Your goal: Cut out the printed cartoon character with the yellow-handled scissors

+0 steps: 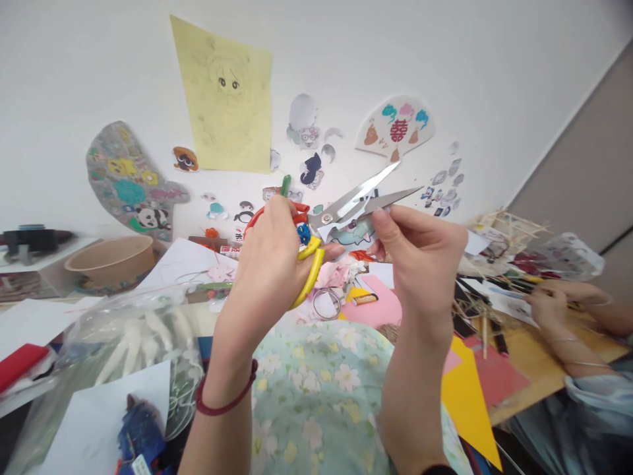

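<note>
The scissors are held up in the air in front of the wall, blades spread and pointing up to the right, with white paper edges between and just below them. The left hand has its fingers wrapped round the red and yellow handles. The right hand pinches a paper cutout with a teal drawing, close against the lower blade. Beneath the hands lies a floral cloth; just beyond it are pink paper and a ring. A yellow sheet sits to the right, near a co-worker's hand over the wooden tabletop. To the left are a clear bag and, farther back, a brown basin. Drawings and stickers cover part of the wall, among them a fan-shaped piece.
</note>
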The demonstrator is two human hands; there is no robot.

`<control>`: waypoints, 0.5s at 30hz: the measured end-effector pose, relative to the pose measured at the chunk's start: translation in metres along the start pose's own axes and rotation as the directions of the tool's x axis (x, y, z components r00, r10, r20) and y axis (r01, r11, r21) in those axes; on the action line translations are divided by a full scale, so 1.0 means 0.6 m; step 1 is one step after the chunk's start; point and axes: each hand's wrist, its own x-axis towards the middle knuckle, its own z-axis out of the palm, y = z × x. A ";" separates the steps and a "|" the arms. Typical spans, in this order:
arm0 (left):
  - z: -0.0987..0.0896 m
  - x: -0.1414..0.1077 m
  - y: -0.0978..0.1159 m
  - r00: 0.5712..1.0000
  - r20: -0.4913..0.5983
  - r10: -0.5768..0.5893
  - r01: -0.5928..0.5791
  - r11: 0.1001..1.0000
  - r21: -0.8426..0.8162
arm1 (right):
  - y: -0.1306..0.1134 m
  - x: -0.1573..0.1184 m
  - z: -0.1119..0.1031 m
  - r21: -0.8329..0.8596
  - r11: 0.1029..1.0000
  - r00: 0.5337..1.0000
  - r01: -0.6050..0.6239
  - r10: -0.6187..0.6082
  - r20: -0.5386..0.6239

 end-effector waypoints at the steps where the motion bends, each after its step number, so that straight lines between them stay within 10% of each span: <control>1: -0.001 -0.001 -0.002 1.000 -0.003 0.004 -0.004 1.000 0.016 | 0.001 0.000 0.000 0.007 1.000 1.000 -0.002 0.002 0.000; 15: -0.032 -0.001 -0.034 1.000 -0.010 0.007 -0.007 1.000 0.025 | 0.017 0.003 0.000 0.002 1.000 0.995 0.009 -0.009 -0.096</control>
